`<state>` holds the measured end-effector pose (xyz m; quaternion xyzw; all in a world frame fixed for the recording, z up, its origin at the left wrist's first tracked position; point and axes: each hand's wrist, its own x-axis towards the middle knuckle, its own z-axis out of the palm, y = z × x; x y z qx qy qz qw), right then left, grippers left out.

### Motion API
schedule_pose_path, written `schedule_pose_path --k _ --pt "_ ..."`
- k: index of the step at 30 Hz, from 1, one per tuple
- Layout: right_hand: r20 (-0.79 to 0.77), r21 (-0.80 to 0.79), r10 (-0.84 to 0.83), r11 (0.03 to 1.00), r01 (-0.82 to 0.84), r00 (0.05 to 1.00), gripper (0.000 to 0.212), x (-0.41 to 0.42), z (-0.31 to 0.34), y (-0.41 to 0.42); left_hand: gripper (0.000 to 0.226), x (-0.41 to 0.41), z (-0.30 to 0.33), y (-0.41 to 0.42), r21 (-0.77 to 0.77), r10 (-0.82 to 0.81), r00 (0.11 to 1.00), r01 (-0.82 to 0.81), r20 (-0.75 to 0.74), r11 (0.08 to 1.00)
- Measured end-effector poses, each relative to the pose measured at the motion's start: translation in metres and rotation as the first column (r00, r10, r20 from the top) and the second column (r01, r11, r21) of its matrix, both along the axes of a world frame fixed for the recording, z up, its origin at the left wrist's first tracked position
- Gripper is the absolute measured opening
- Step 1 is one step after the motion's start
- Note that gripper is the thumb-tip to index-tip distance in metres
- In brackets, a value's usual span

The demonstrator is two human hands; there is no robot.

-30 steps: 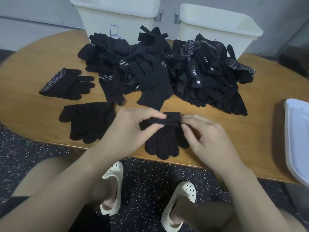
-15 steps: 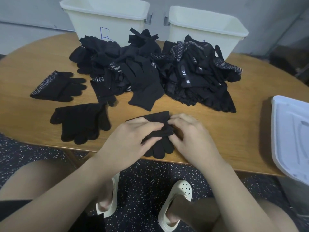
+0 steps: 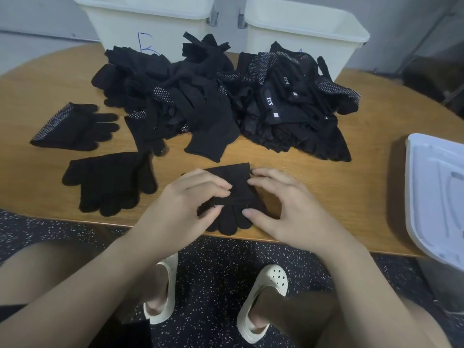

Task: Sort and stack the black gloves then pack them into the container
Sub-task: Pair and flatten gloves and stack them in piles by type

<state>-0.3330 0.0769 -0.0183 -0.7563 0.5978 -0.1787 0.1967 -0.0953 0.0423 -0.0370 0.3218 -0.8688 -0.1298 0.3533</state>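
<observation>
Head view. You worked a plain black glove (image 3: 236, 197) at the near edge of the wooden table (image 3: 326, 187), cuff away from you and fingertips toward you, likely so the folded band across its middle could be squared before stacking. Your left hand (image 3: 185, 199) pinched that band between thumb and curled fingers; your right hand (image 3: 283, 204) arched over the glove's right side, fingertips on the cuff edge and thumb on the cloth near the fingers, more pressing than gripping, though how firmly it held cannot be told. Two sorted stacks lay to the left, apart from each other: a plain glove stack (image 3: 110, 182) nearer you and a dotted-palm stack (image 3: 72, 126) beyond it, which suggests sorting by type. The unsorted glove pile (image 3: 226, 101) filled the table's middle, in front of two cream bins (image 3: 303, 28), the left one marked in blue. A white lid (image 3: 437, 192) sat at the right edge.

Compared with half a second before, your hands had spread apart, exposing more of the glove between them, and the cuff lay flatter on the table.
</observation>
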Motion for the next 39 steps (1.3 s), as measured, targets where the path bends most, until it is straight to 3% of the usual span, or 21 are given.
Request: schedule_pose_path --k 6,11,14,17,21,26,30,33,39 --pt "-0.013 0.019 -0.003 1.0 0.003 1.0 0.078 0.001 0.002 0.0 0.014 0.001 -0.005 -0.001 -0.048 -0.089 0.996 0.089 0.001 0.995" --pt "-0.023 0.039 -0.001 0.999 0.001 1.0 0.079 0.003 0.006 0.001 0.02 -0.001 -0.007 -0.002 -0.029 -0.109 0.993 0.111 0.037 0.993" --pt "-0.025 0.069 0.013 0.998 -0.011 1.0 0.081 0.001 0.006 0.003 0.027 -0.005 0.0 0.002 0.043 -0.008 0.996 0.012 -0.086 0.999" --pt "0.039 0.024 -0.018 1.0 0.017 0.999 0.066 0.0 0.008 0.003 0.024 -0.007 0.009 0.004 0.101 0.134 0.977 -0.119 -0.167 0.988" --pt "0.091 -0.151 -0.055 0.986 0.069 0.994 0.045 0.01 0.006 0.002 0.045 -0.004 0.009 0.001 0.097 0.169 0.981 -0.177 0.093 0.979" --pt "0.079 -0.154 0.045 0.988 -0.032 0.996 0.056 0.034 0.003 0.003 0.064 -0.001 0.003 0.007 0.084 0.184 0.895 -0.237 0.406 0.968" --pt "-0.006 -0.145 0.074 0.987 -0.074 0.997 0.055 0.046 0.0 -0.001 0.068 0.003 0.0 0.005 0.112 0.139 0.871 -0.215 0.471 0.97" --pt "-0.123 -0.045 0.067 0.996 -0.073 0.99 0.058 0.048 -0.005 -0.006 0.071 0.007 -0.002 0.006 0.12 0.142 0.853 -0.231 0.502 0.966" --pt "-0.264 0.046 -0.009 0.999 0.022 0.964 0.072 0.042 -0.003 -0.01 0.081 0.015 0.0 0.012 0.114 0.195 0.817 -0.302 0.542 0.947"
